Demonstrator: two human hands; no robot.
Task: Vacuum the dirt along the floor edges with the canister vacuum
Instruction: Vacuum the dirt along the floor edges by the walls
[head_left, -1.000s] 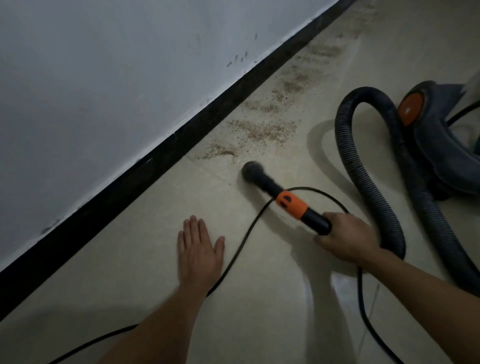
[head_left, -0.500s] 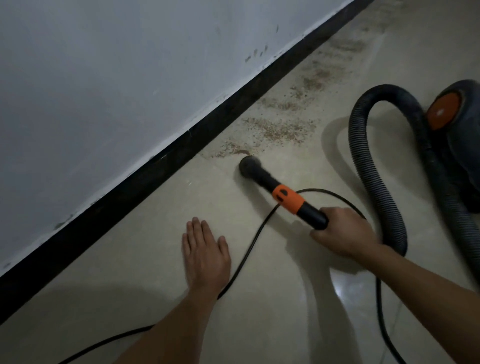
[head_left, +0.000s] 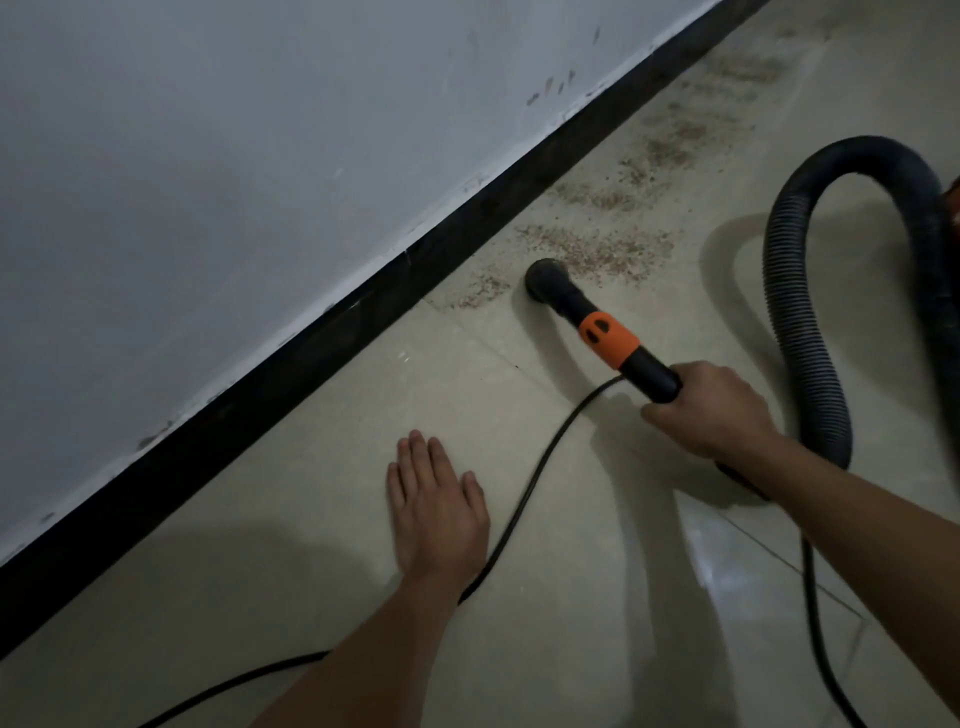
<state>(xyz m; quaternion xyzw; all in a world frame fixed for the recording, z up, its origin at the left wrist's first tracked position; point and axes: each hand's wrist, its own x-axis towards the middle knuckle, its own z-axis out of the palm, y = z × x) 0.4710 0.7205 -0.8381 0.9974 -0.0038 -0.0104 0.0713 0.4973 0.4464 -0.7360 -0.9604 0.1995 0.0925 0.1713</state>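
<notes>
Two hands were in view over the pale tiled floor (head_left: 322, 519). The right hand (head_left: 719, 410) was wrapped tight around the black handle of the vacuum wand (head_left: 613, 340), fingers curled under and thumb across the near side. An orange collar (head_left: 607, 339) sat on the wand just ahead of that grip. The wand sloped down and away to its round black nozzle (head_left: 546, 280), which was at floor level on the near edge of the dirt (head_left: 597, 249); whether it actually touched the tile could not be told.

The dirt lay as brownish, grainy patches strung along the floor beside the black baseboard (head_left: 291, 358), running away toward the upper right under the grey-white wall (head_left: 234, 156). A small patch sat just left of the nozzle, between it and the baseboard, and a larger one spread just beyond it.

The left hand (head_left: 439, 512) lay flat on the floor, palm down, fingers straight and close together, holding nothing. A thin black power cord (head_left: 524, 499) ran along the floor just to the right of that hand, passed under the left forearm and curved up toward the right hand.

The ribbed grey hose (head_left: 795, 332) rose from behind the right wrist, arched over near the right edge and dropped again. Only a sliver of the orange and dark canister body (head_left: 953, 200) showed at that edge.
</notes>
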